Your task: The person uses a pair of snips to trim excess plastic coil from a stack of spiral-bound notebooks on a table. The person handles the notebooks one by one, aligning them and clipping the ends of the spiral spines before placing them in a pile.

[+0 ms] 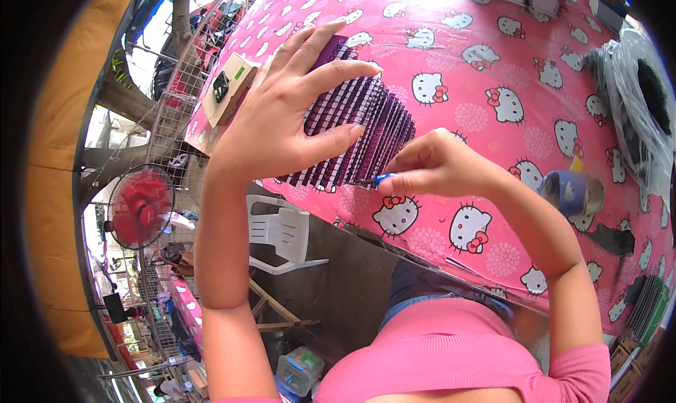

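A stack of wire-bound notebooks with dark purple covers lies on the pink table, its rows of black binding loops facing up and toward me. Across its left side rests my left hand, open, with fingers and thumb spread over the bindings. My right hand is closed at the near right corner of the stack. Its thumb and fingers pinch a small blue-handled tool with a thin dark tip that reaches the lowest bindings. The rest of that tool is hidden in my fingers.
The pink patterned tablecloth covers the table. At left are a cardboard box with a dark object on it, and a fan. A tape roll and plastic-wrapped bundle lie at right. A white chair stands beyond the near edge.
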The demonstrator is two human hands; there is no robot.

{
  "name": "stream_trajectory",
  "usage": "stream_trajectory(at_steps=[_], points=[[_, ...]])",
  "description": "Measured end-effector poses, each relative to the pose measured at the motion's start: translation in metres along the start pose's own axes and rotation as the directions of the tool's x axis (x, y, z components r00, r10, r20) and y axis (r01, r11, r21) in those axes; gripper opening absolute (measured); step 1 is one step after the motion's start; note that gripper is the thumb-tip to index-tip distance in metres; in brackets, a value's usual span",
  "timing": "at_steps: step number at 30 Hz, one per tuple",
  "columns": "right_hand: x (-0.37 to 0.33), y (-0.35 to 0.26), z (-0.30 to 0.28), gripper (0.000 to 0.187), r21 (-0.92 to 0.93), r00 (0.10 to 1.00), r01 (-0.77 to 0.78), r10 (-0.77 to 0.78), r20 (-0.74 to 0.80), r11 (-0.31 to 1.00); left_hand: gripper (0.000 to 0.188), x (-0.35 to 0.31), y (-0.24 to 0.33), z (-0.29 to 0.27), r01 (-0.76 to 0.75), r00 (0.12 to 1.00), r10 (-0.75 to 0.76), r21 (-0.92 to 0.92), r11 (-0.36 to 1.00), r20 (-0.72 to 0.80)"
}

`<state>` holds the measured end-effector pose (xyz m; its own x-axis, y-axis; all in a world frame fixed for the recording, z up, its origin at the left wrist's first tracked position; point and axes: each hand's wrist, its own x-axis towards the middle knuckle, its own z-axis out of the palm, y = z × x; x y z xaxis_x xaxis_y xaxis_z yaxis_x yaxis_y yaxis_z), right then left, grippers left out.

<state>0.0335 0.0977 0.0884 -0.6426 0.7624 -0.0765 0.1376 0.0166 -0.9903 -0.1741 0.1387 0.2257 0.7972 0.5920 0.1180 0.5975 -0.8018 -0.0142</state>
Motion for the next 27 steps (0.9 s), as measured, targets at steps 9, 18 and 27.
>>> stream_trajectory(at_steps=[9,18,27], points=[[-0.016,0.018,0.023,0.039,-0.822,0.627,0.31,-0.753,-0.201,0.478,0.059,-0.004,-0.006,-0.001,-0.008,1.0,0.007,-0.071,0.997,-0.016],[-0.001,0.006,0.007,0.034,-0.035,0.998,-0.047,0.045,-0.054,0.998,0.059,-0.004,-0.006,0.001,-0.02,1.0,0.02,-0.039,0.999,-0.016],[-0.022,0.025,0.027,0.046,-0.793,0.704,0.265,-0.672,-0.229,0.549,0.053,-0.003,-0.007,0.0,-0.044,0.997,0.038,-0.097,0.994,-0.069]])
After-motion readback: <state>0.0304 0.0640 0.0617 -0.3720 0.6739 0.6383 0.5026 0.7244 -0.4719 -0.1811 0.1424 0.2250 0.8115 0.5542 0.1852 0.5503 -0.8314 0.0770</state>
